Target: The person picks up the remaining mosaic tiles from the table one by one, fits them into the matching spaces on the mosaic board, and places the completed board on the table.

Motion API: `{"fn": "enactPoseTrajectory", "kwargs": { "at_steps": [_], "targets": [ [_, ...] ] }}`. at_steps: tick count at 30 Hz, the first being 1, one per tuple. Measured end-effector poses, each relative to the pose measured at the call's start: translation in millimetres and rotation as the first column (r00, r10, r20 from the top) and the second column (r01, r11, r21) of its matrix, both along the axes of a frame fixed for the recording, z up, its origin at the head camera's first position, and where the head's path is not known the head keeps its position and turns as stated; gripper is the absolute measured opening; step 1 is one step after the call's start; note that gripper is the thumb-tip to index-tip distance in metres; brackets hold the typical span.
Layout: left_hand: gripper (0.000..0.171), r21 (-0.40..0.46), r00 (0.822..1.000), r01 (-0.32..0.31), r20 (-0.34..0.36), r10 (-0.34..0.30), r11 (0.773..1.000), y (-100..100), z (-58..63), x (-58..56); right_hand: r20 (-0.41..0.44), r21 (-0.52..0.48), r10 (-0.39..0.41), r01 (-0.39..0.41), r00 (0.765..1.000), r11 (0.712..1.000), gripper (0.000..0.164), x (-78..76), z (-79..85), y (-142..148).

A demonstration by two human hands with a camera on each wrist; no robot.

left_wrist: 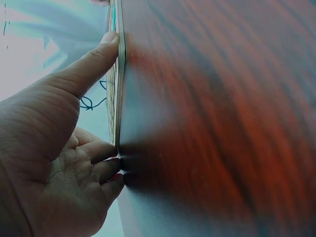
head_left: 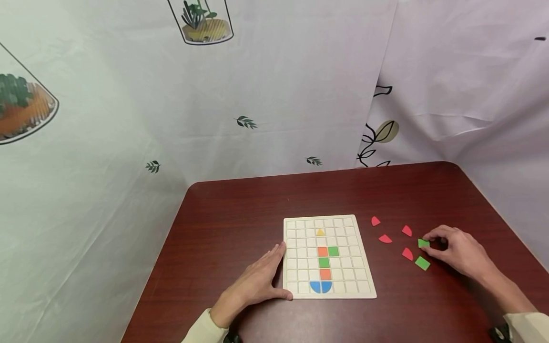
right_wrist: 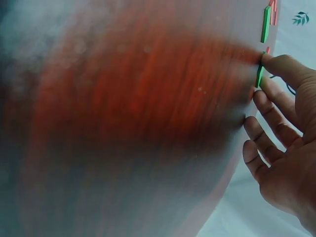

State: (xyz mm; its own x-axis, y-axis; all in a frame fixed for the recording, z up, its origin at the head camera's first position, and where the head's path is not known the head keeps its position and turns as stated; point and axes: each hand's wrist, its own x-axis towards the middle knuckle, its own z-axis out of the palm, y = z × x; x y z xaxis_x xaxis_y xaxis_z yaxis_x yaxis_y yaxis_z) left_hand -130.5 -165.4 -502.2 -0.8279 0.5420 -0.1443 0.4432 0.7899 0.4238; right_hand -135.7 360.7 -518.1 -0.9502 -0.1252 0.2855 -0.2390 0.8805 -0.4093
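A cream grid board (head_left: 296,289) lies on the table. On it are a yellow triangle (head_left: 320,233), two orange squares, one of them an orange square (head_left: 325,274) low in the column, two green squares, and two blue quarter circles (head_left: 315,287) at the bottom. Along the board's left edge rests my left hand (head_left: 257,281), fingers extended and thumb at the near corner. To the right, my right hand (head_left: 461,250) pinches a loose green square (head_left: 423,243) between thumb and index finger, low at the tabletop. Another green square (head_left: 422,263) lies just nearer to me.
Several red quarter-circle pieces, such as a red piece (head_left: 385,239), lie between the board and my right hand. The dark red wooden table (head_left: 214,257) ends at a pale printed cloth (head_left: 274,95) behind and at the sides.
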Motion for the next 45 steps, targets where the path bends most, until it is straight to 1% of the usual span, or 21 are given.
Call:
{"fn": "enactPoseTrajectory", "kwargs": {
  "at_steps": [11, 17, 19, 31, 35, 41, 45],
  "targets": [
    [0.126, 0.010, 1.000, 0.000, 0.007, 0.000, 1.000, 0.4, 0.2, 0.3, -0.016, 0.021, 0.015, -0.014, 1.000, 1.000, 0.029, 0.0, -0.5, 0.0],
    [0.126, 0.006, 1.000, 0.005, 0.003, -0.005, 1.000, 0.4, 0.2, 0.4, -0.009, 0.018, 0.012, -0.012, 1.000, 1.000, 0.027, 0.5, 0.5, 1.2],
    [0.126, 0.005, 1.000, 0.004, 0.002, -0.004, 1.000, 0.3, 0.5, 0.4, -0.007, 0.011, 0.025, -0.025, 1.000, 1.000, 0.027, 0.4, 1.1, 1.4],
    [0.127, 0.004, 1.000, 0.005, -0.001, -0.005, 1.000, 0.0, -0.2, 0.8, -0.040, 0.031, 0.033, -0.032, 0.999, 0.999, 0.029, -0.7, -0.9, 1.4],
    [0.127, 0.000, 1.000, 0.004, -0.004, -0.004, 1.000, 0.0, 0.2, 1.1, -0.029, 0.031, 0.030, -0.030, 0.999, 0.999, 0.029, -0.6, -0.8, 1.1],
    [0.127, -0.001, 1.000, 0.008, -0.007, -0.008, 1.000, 0.1, 0.6, 1.5, 0.011, 0.016, 0.006, -0.006, 1.000, 1.000, 0.029, -0.4, 2.3, 1.2],
    [0.127, 0.002, 1.000, 0.003, 0.003, -0.003, 1.000, 0.1, 0.8, 1.6, 0.018, 0.008, 0.010, -0.010, 1.000, 1.000, 0.028, -1.3, 4.6, 0.7]
  ]
}}
